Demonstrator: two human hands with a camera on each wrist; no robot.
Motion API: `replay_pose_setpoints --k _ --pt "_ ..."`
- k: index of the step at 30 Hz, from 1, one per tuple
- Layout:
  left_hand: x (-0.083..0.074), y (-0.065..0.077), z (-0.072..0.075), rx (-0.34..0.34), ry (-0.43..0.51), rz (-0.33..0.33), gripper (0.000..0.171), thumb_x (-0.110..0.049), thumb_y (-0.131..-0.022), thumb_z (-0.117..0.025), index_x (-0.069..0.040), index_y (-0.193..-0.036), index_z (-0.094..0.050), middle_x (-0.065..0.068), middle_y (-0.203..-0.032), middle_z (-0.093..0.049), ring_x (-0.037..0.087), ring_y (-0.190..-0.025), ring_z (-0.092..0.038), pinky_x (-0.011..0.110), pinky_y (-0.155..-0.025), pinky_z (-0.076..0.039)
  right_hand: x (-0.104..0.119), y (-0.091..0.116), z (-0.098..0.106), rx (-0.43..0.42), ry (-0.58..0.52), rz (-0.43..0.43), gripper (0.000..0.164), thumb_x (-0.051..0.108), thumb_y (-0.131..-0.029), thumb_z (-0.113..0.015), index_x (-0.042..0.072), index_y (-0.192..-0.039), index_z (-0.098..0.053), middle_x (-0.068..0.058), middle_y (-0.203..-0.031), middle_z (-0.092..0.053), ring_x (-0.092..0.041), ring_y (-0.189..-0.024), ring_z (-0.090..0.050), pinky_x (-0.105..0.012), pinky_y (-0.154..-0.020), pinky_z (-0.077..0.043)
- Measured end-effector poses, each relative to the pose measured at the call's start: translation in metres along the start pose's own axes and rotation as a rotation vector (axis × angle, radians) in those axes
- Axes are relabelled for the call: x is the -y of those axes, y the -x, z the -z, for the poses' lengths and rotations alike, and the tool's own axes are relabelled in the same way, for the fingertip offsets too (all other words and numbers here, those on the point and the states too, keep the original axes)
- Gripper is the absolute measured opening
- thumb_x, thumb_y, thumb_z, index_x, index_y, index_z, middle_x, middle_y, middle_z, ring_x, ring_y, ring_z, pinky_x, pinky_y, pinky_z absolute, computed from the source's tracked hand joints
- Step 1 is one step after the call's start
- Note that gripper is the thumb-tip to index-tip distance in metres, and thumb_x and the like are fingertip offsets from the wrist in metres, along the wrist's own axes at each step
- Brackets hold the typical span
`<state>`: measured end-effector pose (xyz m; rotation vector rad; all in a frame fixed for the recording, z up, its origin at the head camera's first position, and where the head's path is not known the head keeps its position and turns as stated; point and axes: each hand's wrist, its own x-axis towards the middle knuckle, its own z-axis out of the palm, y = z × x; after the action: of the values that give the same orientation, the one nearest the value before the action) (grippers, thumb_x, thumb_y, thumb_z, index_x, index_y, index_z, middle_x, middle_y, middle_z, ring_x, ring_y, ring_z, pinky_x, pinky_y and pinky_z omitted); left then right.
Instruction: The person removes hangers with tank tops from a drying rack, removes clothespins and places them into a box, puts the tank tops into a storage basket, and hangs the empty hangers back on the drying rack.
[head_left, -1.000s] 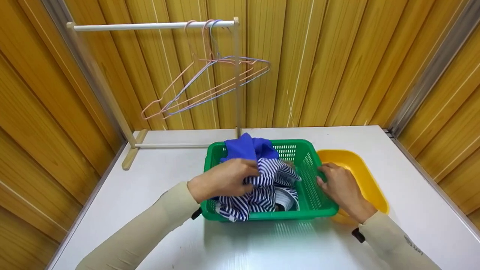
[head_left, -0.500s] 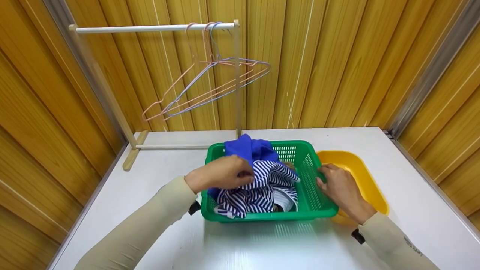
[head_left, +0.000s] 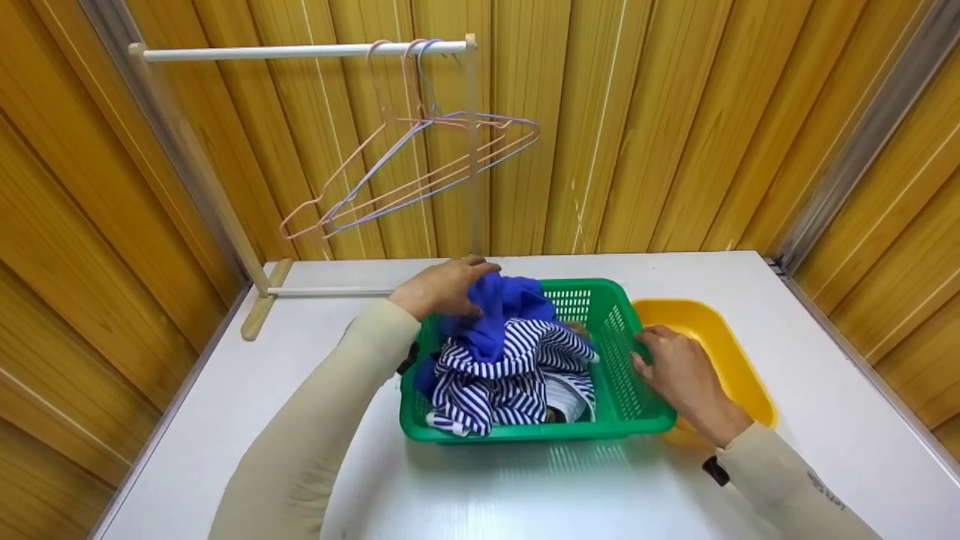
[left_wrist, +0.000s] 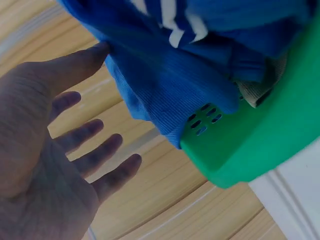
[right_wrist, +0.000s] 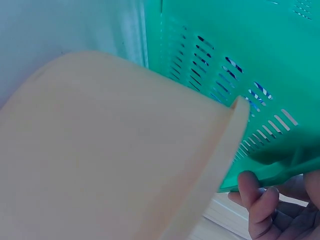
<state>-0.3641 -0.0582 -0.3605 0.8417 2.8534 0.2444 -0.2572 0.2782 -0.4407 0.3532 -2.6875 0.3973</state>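
Observation:
In the head view a green basket [head_left: 585, 430] holds a navy-and-white striped garment [head_left: 480, 394] and a blue garment [head_left: 517, 300] heaped behind it. My left hand [head_left: 444, 288] is at the basket's back left, beside the blue garment. The left wrist view shows this hand [left_wrist: 45, 145] with its fingers spread and the thumb tip against the blue cloth [left_wrist: 165, 80]. On the basket's right rim, my right hand [head_left: 681, 369] keeps its hold. Its curled fingers [right_wrist: 261, 207] show at the rim in the right wrist view.
A yellow basin [head_left: 716, 326] stands to the right, partly under my right hand. Behind on the left is a rack [head_left: 300, 52] with a white bar, where pink and bluish hangers [head_left: 375, 169] hang. Wood-patterned walls [head_left: 637, 135] enclose the white table [head_left: 817, 360].
My left hand has left the striped garment, moved back and up to the blue garment, and spread its fingers. The blue cloth now falls further forward over the stripes. My right hand has stayed put.

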Motion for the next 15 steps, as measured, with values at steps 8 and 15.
replay_pose_setpoints --k 8,15 --pt "0.001 -0.022 -0.010 0.045 -0.037 0.008 0.062 -0.018 -0.092 -0.069 -0.021 -0.148 -0.041 0.014 -0.149 -0.047 0.032 -0.135 -0.050 0.047 -0.111 -0.040 0.001 0.003 -0.002 0.008 0.001 -0.010 0.035 0.010 -0.085 -0.076 -0.012 -0.111 -0.067 -0.029 -0.110 -0.068 -0.042 -0.094 -0.069 -0.052 -0.082 -0.056" --pt "-0.005 -0.032 -0.020 -0.025 -0.135 0.021 0.055 -0.012 -0.095 -0.063 -0.016 -0.146 -0.044 0.020 -0.146 -0.044 0.036 -0.123 -0.058 0.046 -0.104 -0.048 0.001 0.001 0.000 -0.014 0.014 0.008 0.034 0.009 -0.084 -0.077 -0.012 -0.109 -0.067 -0.029 -0.109 -0.068 -0.042 -0.092 -0.070 -0.051 -0.079 -0.057"
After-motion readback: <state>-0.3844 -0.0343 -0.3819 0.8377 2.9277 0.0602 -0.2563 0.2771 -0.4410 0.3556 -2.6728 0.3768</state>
